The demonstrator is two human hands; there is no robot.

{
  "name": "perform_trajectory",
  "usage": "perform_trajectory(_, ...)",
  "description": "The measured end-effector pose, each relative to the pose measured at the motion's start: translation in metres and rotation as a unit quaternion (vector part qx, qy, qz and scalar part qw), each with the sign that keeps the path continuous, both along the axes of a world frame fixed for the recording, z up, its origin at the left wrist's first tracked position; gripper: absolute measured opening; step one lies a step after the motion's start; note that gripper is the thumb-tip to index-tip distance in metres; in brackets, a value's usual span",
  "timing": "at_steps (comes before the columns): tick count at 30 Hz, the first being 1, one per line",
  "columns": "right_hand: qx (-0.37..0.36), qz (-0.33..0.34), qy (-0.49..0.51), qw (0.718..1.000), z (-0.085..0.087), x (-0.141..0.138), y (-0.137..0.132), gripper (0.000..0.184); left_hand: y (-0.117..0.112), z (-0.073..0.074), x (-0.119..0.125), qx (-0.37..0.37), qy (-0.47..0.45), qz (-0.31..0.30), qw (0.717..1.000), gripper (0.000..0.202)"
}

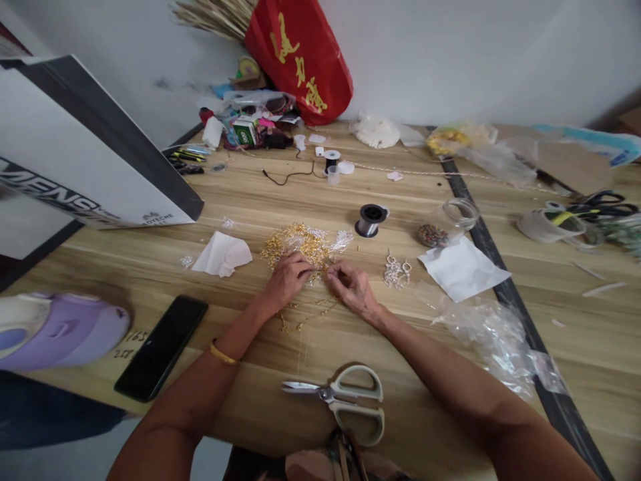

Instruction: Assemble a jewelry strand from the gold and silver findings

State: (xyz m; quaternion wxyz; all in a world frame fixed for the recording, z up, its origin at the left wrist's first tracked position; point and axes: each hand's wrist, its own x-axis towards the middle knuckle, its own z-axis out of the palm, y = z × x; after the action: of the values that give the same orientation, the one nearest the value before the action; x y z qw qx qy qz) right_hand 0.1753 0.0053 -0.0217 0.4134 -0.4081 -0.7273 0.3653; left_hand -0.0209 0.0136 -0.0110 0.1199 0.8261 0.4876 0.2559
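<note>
My left hand (289, 282) rests at the near edge of a pile of gold and silver beads (300, 242), its thumb and forefinger pinched together. Whatever lies between those fingertips is too small to make out. Close by on the right, my right hand (354, 288) is closed in a pinch too. A thin gold beaded strand (299, 325) loops on the table below both hands and runs up to the right fingertips. Fine clear thread trails toward me. Scissors (333, 397) with pale handles lie partly spread nearer to me.
Left stand a large box (95, 153), a purple bottle (83, 331) and a black phone (161, 347). A wire spool (370, 220), silver beaded pieces (396, 272), a glass jar (448, 224), white paper (463, 268) and plastic bags (493, 334) lie right. A red bag (305, 60) leans behind.
</note>
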Motion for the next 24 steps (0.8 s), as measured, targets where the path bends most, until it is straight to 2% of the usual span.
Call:
perform_trajectory(11, -0.013, 0.003, 0.008, 1.0, 0.0016, -0.0005, -0.0005, 0.018, 0.0024, 0.0024, 0.0027, -0.001, -0.003, -0.011, 1.0, 0.011)
perform_trajectory(24, 0.003, 0.004, -0.003, 1.0, -0.0002, 0.0, 0.0002, 0.02, 0.0045, -0.0016, 0.0049, -0.018, 0.01, -0.01, 1.0, 0.014)
